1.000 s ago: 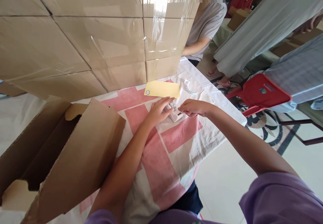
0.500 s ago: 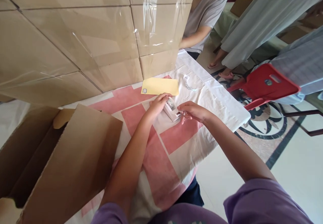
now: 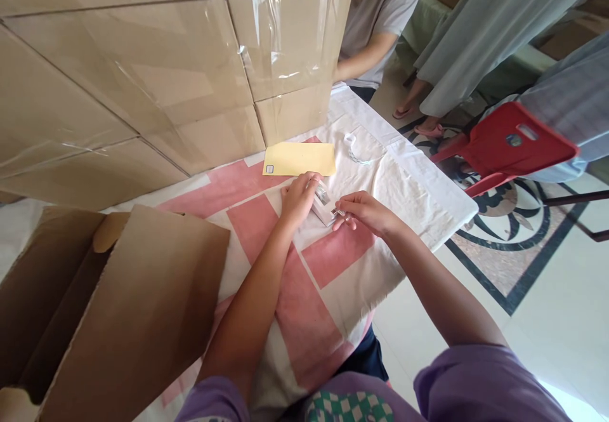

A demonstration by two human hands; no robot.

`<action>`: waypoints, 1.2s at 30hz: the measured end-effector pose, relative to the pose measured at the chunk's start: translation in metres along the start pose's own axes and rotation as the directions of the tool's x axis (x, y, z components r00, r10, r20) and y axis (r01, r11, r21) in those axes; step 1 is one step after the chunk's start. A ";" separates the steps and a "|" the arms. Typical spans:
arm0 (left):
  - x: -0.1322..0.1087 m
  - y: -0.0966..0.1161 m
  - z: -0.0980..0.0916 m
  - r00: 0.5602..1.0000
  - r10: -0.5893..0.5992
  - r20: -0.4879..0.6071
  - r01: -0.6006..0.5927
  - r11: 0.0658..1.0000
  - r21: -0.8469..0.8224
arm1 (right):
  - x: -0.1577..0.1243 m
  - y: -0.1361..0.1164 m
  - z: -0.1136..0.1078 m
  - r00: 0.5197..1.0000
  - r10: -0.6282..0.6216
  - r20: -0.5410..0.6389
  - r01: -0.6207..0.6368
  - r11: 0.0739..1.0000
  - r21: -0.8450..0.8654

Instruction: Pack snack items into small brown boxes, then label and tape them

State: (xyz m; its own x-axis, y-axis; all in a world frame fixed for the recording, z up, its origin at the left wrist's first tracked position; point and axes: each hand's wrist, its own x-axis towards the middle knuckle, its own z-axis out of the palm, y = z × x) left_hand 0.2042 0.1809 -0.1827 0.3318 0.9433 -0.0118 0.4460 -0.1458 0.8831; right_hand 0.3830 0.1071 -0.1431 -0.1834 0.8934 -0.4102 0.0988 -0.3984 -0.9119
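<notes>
A small white box (image 3: pixel 324 214) with a clear window on top rests on the cloth-covered table. My left hand (image 3: pixel 299 197) is closed round the box's left and far side. At the box's near right end, my right hand (image 3: pixel 361 211) pinches something small and shiny, too small to name. Just beyond the hands lies a yellow sheet (image 3: pixel 299 158) with a small label at its left corner. A white loop of strip or tape (image 3: pixel 351 141) sits on the cloth to the right of the sheet.
Taped cardboard boxes (image 3: pixel 181 73) are stacked at the back left. An open carton (image 3: pixel 143 301) stands at the left. Across the table is a person in a grey shirt (image 3: pixel 392 3). A red chair (image 3: pixel 518 139) stands right, near other people.
The view has shifted slightly. The small box has turned a little in my left hand, and my right hand stays at its end with the fingers slightly moved.
</notes>
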 end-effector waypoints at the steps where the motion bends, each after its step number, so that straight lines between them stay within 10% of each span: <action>1: -0.001 0.000 0.002 1.000 0.006 -0.025 -0.006 1.000 0.007 | -0.003 0.000 0.000 1.000 -0.012 -0.012 0.012 1.000 -0.020; 29: 0.003 -0.008 0.008 0.993 0.054 -0.104 -0.046 0.996 0.080 | -0.023 0.028 0.008 0.994 0.108 -0.016 -0.108 0.994 0.031; 36: 0.006 -0.011 0.013 0.979 0.112 -0.172 -0.099 0.992 0.082 | -0.032 0.046 0.015 0.989 -0.097 -0.115 0.105 0.993 0.058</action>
State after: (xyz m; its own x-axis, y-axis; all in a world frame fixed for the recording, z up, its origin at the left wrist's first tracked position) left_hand 0.2123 0.1838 -0.1985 0.2317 0.9582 0.1675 0.4776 -0.2621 0.8386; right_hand 0.3784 0.0571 -0.1723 -0.0781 0.9459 -0.3149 0.0220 -0.3141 -0.9491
